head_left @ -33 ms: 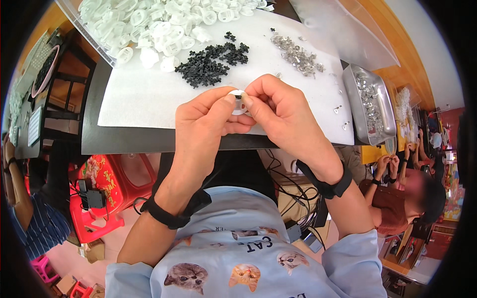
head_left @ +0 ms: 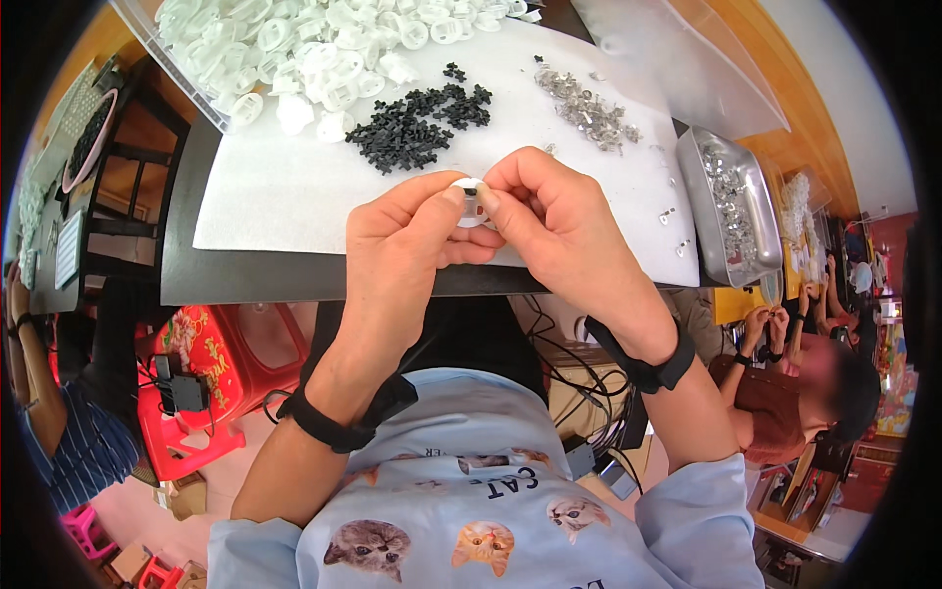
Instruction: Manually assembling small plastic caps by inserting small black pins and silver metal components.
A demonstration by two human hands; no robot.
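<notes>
Between both hands, above the near edge of the white foam sheet (head_left: 265, 196), is a round white plastic part (head_left: 469, 208) with a small black piece (head_left: 470, 191) set near its top. My left hand (head_left: 407, 224) pinches its left side, thumb in front and fingers behind. The right hand (head_left: 551, 211) grips the opposite side, thumb tip beside the black piece. Fingers cover much of the part's rim. Just beyond lies a pile of small black plastic pieces (head_left: 407, 133). Farther right, small metal clips (head_left: 594, 113) are scattered on the sheet.
A heap of white plastic parts (head_left: 324, 49) fills the far left, by a clear bin's edge. At right stands a metal tray (head_left: 711, 236) with shiny metal pieces. A red stool (head_left: 235, 353) is left of my legs. Cables (head_left: 589, 393) hang at right. Other people work on both sides.
</notes>
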